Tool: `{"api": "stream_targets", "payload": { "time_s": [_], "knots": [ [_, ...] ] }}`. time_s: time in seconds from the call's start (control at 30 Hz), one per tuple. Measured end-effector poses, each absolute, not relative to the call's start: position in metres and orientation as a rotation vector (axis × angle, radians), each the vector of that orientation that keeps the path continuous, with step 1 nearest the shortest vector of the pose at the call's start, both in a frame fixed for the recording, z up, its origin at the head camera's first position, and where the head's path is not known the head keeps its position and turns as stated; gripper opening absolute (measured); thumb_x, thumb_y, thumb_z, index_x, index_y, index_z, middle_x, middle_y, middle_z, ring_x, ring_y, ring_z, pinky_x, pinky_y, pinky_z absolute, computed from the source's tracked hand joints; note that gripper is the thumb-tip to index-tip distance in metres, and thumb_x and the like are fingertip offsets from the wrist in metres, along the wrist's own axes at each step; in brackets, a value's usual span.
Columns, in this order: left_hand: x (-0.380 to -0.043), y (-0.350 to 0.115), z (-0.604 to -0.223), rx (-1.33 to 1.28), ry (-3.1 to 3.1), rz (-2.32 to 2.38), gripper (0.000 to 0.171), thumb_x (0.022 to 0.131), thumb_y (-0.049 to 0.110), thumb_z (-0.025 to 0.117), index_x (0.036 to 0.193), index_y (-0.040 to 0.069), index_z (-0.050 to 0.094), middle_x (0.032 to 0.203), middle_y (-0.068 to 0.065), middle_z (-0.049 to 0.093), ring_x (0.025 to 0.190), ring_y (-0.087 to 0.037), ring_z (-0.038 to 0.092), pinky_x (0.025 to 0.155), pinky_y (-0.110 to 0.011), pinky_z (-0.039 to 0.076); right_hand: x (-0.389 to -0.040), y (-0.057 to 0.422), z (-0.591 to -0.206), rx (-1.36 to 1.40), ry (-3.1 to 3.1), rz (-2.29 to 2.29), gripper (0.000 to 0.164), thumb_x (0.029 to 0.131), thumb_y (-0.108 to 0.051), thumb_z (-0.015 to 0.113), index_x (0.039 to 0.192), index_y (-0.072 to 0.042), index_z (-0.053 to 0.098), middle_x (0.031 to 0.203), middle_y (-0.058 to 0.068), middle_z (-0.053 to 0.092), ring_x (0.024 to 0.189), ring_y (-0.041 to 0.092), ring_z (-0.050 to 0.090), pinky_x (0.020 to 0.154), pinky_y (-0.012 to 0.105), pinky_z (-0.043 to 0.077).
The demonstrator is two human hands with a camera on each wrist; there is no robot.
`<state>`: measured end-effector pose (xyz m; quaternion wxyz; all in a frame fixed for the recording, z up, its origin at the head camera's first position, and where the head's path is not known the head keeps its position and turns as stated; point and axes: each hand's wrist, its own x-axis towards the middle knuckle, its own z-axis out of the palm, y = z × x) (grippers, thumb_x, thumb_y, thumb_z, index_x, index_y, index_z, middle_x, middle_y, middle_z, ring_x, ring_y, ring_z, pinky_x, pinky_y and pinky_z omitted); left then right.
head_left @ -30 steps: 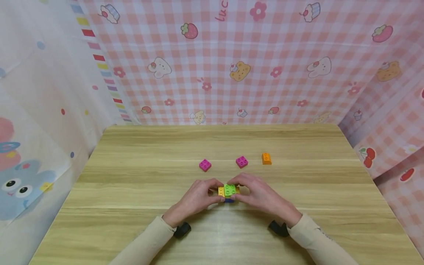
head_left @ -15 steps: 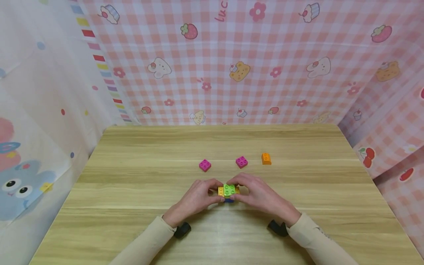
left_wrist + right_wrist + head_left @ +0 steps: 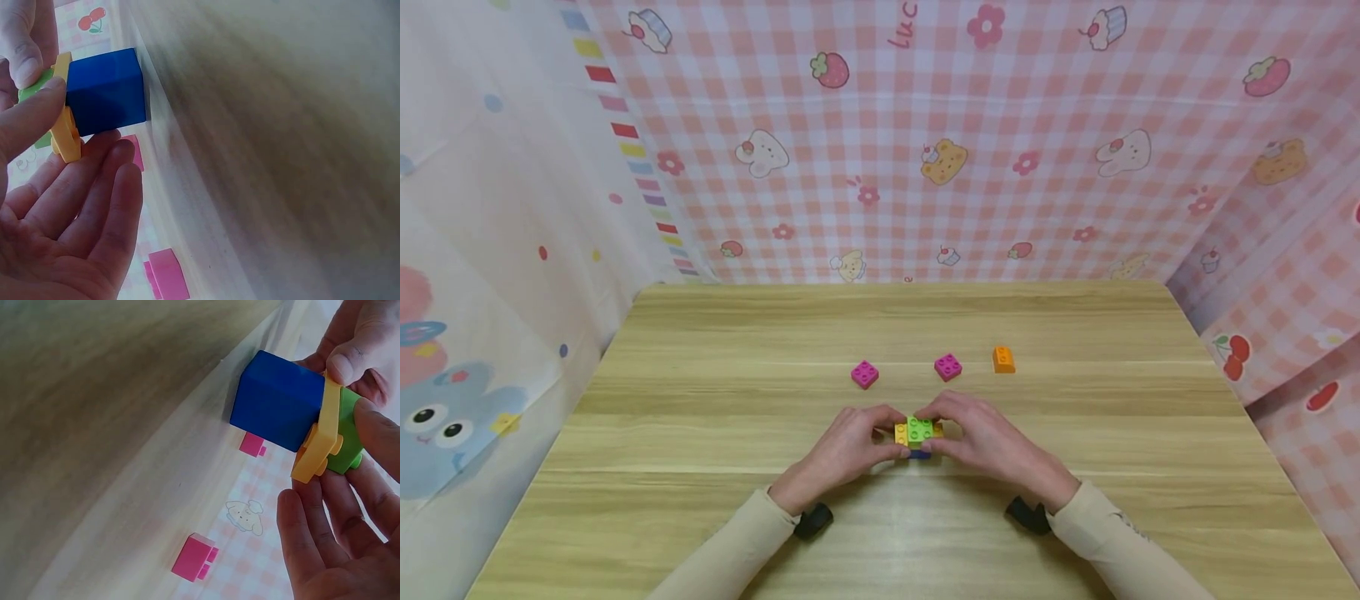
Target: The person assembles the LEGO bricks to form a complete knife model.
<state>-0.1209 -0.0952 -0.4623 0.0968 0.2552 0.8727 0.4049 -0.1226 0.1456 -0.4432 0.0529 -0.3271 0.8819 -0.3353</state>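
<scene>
A small stack of toy building bricks stands on the table between the two hands. At its bottom is a blue block (image 3: 106, 90), a thin yellow brick (image 3: 320, 437) lies across it, and a lime-green brick (image 3: 920, 429) sits on top. My left hand (image 3: 852, 446) pinches the yellow brick's left end between thumb and fingers. With thumb and fingertips my right hand (image 3: 988, 437) pinches the green brick; the yellow brick sticks out on both sides of it. In the head view the blue block is mostly hidden under the upper bricks.
Beyond the hands lie two magenta bricks (image 3: 865, 374) and an orange brick (image 3: 1003, 360) with a curved side, spaced apart. The wooden table (image 3: 715, 333) reaches back to a pink checked cloth (image 3: 895, 208). Another patterned cloth (image 3: 482, 208) hangs at the left.
</scene>
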Motion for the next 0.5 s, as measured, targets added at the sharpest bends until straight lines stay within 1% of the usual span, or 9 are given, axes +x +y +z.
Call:
{"api": "stream_targets", "payload": {
  "time_s": [0.2, 0.37, 0.43, 0.5],
  "knots": [
    [-0.1218, -0.0948, -0.4644, 0.762, 2.582, 1.204, 0.032, 0.089, 0.016, 0.084, 0.115, 0.003, 0.073, 0.107, -0.008, 0.077, 0.097, -0.02, 0.073, 0.084, -0.036, 0.06, -0.1221, 0.1442, -0.4409, -1.0, 2.699, -0.96, 0.031, 0.094, -0.026, 0.079, 0.121, -0.014, 0.073, 0.111, -0.005, 0.069, 0.1, 0.012, 0.063, 0.089, 0.036, 0.057],
    [-0.1218, -0.0948, -0.4638, 0.77, 2.592, 1.184, 0.03, 0.089, 0.017, 0.083, 0.114, 0.004, 0.073, 0.107, -0.006, 0.077, 0.097, -0.018, 0.073, 0.084, -0.034, 0.06, -0.1226, 0.1444, -0.4415, -0.949, 2.683, -0.971, 0.033, 0.093, -0.027, 0.08, 0.123, -0.016, 0.073, 0.111, -0.007, 0.069, 0.099, 0.011, 0.062, 0.089, 0.037, 0.057],
    [-0.1214, -0.0952, -0.4625, 0.777, 2.599, 1.169, 0.029, 0.089, 0.017, 0.083, 0.113, 0.005, 0.073, 0.106, -0.006, 0.077, 0.098, -0.018, 0.072, 0.084, -0.034, 0.059, -0.1228, 0.1453, -0.4418, -0.917, 2.661, -0.991, 0.037, 0.092, -0.03, 0.081, 0.125, -0.016, 0.073, 0.114, -0.007, 0.069, 0.1, 0.011, 0.061, 0.089, 0.039, 0.057],
    [-0.1207, -0.0956, -0.4609, 0.775, 2.603, 1.153, 0.028, 0.089, 0.018, 0.083, 0.113, 0.006, 0.073, 0.107, -0.005, 0.077, 0.098, -0.018, 0.072, 0.084, -0.033, 0.059, -0.1229, 0.1473, -0.442, -0.892, 2.637, -1.004, 0.044, 0.091, -0.036, 0.081, 0.129, -0.017, 0.071, 0.119, -0.006, 0.069, 0.103, 0.013, 0.062, 0.091, 0.041, 0.057]
  ]
}}
